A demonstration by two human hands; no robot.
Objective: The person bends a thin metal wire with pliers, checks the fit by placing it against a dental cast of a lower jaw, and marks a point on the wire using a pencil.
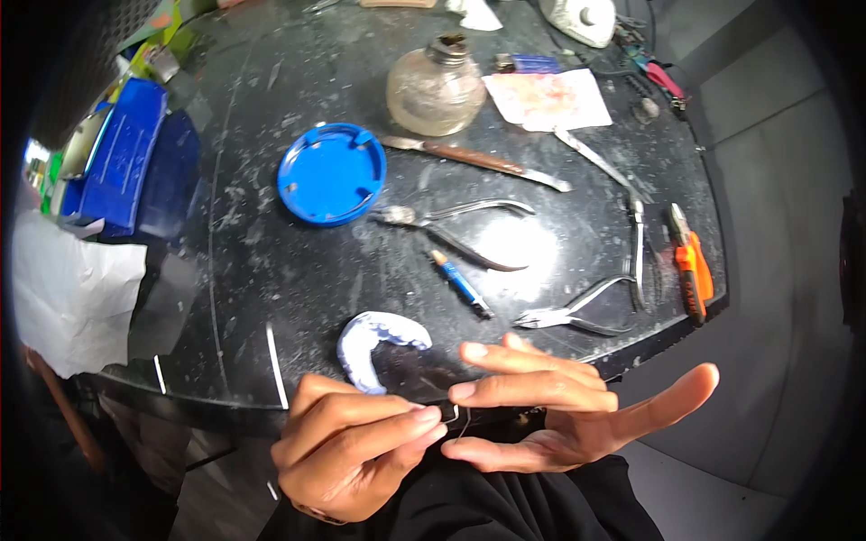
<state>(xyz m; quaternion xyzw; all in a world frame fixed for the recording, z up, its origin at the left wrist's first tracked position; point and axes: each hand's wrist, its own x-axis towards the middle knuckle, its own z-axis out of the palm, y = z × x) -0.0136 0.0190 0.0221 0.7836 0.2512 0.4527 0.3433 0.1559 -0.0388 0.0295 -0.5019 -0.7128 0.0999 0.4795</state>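
Note:
My left hand (356, 446) is closed in a pinch on a thin bent wire (456, 416), held over the table's near edge. Around the wire's free end, my right hand (555, 406) has its fingers stretched out and apart, with the thumb below; whether a fingertip touches the wire I cannot tell. Just beyond my left hand lies a pale, horseshoe-shaped dental cast (363, 347). Farther right are slim metal pliers (568, 316) with their handles spread. A short blue pencil (462, 286) lies between these and a second pair of pliers (442, 225).
A blue round lid (332, 174) lies beside a brown-handled wax knife (483, 160). Behind them stands a glass spirit burner (436, 88). Orange-handled cutters (692, 270) sit near the right edge. At left are a blue box (126, 158) and white paper (72, 293).

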